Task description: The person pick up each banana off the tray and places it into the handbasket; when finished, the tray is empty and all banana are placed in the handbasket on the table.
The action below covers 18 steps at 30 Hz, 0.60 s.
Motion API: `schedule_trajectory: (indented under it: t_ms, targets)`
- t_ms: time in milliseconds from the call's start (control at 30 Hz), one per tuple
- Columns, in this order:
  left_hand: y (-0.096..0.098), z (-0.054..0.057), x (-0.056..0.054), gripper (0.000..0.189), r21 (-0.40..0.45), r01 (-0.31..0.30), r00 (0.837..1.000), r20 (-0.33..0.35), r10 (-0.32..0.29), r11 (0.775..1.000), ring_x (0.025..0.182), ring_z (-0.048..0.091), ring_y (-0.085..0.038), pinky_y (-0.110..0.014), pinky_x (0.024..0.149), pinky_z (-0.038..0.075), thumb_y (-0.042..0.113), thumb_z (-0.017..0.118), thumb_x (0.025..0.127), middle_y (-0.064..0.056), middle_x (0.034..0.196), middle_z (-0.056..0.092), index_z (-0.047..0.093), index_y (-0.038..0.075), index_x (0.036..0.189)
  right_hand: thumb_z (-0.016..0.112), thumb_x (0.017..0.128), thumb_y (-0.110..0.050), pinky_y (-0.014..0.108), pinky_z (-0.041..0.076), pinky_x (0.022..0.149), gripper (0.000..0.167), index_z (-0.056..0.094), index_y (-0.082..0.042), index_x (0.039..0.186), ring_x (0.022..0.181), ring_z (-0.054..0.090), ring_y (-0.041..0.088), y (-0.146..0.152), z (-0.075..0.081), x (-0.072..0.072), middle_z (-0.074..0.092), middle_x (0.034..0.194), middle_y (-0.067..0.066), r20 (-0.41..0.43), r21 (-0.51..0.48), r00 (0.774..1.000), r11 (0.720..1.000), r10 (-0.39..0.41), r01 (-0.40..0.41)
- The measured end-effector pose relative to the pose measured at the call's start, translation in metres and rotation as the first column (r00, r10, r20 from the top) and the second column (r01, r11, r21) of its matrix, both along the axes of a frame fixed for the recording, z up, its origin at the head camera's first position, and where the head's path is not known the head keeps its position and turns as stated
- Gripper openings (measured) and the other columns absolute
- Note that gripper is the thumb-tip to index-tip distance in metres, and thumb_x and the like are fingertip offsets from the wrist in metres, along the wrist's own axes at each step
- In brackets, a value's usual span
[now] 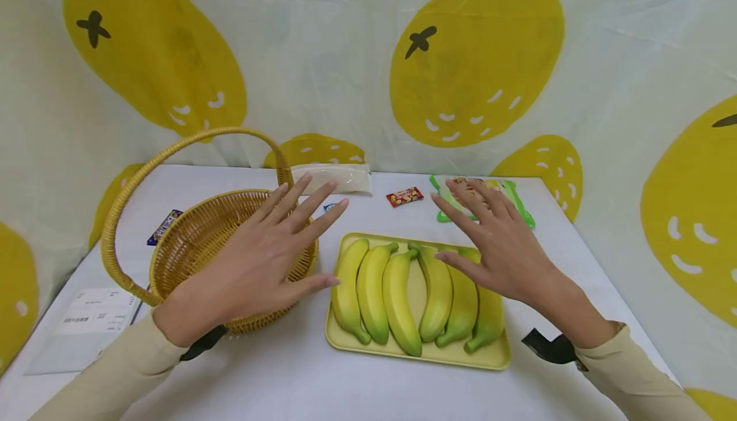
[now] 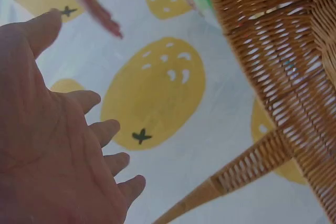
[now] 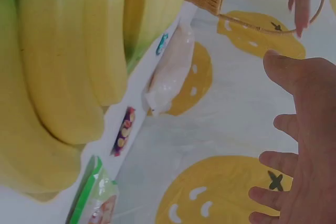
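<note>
Both hands hover with fingers spread, holding nothing. In the head view the left hand (image 1: 253, 261) is in front of the wicker basket (image 1: 224, 210), hiding part of its right side; in the left wrist view its palm (image 2: 58, 135) faces the camera beside the basket. My right hand (image 1: 501, 242) is over the right end of a yellow tray (image 1: 414, 360), covering the tops of some bananas. Several yellow-green bananas (image 1: 400, 293) lie side by side on that tray. The right wrist view shows the right hand (image 3: 315, 145) apart from the bananas (image 3: 58, 66).
Behind the tray lie a red snack packet (image 1: 405, 197), a green-edged bag (image 1: 521, 206) and a white package (image 1: 345, 178). A dark blue snack packet (image 1: 164, 227) is left of the basket, whose tall handle (image 1: 123, 194) stands up. Papers (image 1: 95, 318) lie at the left front.
</note>
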<state>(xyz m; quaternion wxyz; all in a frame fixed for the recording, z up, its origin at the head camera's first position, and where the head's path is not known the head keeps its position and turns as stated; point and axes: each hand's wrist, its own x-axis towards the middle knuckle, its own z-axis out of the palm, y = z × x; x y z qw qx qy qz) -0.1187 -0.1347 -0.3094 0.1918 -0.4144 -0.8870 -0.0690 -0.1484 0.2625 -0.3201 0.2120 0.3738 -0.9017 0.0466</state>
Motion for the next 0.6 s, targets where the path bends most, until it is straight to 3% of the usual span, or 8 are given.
schedule_trajectory:
  t_ms: [167, 267, 433, 600]
  targets:
    - [-0.013, 0.013, 0.015, 0.093, 0.047, -0.020, 1.000, 0.018, 0.019, 0.999, 0.160, 0.000, -0.036, -0.055, 0.128, 0.011, 0.063, 0.058, 0.101, -0.006, 0.177, 0.003, 0.015, 0.020, 0.172, 0.056, 0.102, -0.063, 0.062, 0.018, 0.124, 0.080, 0.039, -0.018, 0.166, 0.154, 0.025, 0.043, 0.011, -0.007, 0.001, 0.025, 0.172, 0.009, 0.031, -0.009, 0.999, 1.000, -0.021, 0.022]
    - [-0.022, 0.021, 0.022, 0.088, 0.091, -0.044, 0.999, 0.010, 0.043, 0.995, 0.160, 0.006, -0.039, -0.056, 0.127, 0.015, 0.065, 0.052, 0.103, -0.006, 0.176, 0.008, 0.020, 0.021, 0.171, 0.063, 0.099, -0.059, 0.067, 0.025, 0.119, 0.082, 0.039, -0.020, 0.166, 0.152, 0.028, 0.044, 0.017, -0.010, 0.003, 0.027, 0.172, 0.008, 0.052, -0.017, 0.997, 0.999, -0.049, 0.050]
    - [-0.036, 0.031, 0.037, 0.080, 0.193, -0.083, 0.994, -0.047, 0.094, 0.978, 0.156, 0.021, -0.044, -0.063, 0.120, 0.030, 0.068, 0.041, 0.105, -0.010, 0.173, 0.023, 0.036, 0.017, 0.166, 0.072, 0.095, -0.050, 0.072, 0.031, 0.112, 0.084, 0.038, -0.021, 0.167, 0.151, 0.031, 0.044, 0.024, -0.012, 0.005, 0.034, 0.168, 0.013, 0.067, -0.029, 0.994, 0.996, -0.081, 0.084]
    - [-0.045, 0.041, 0.051, 0.071, 0.307, -0.053, 0.987, -0.130, 0.097, 0.950, 0.143, 0.038, -0.049, -0.052, 0.123, 0.027, 0.061, 0.044, 0.107, -0.019, 0.162, 0.040, 0.052, 0.008, 0.154, 0.075, 0.093, -0.045, 0.072, 0.032, 0.112, 0.086, 0.038, -0.020, 0.166, 0.149, 0.034, 0.046, 0.030, -0.014, 0.007, 0.035, 0.167, 0.014, 0.069, -0.029, 0.993, 0.995, -0.097, 0.100]
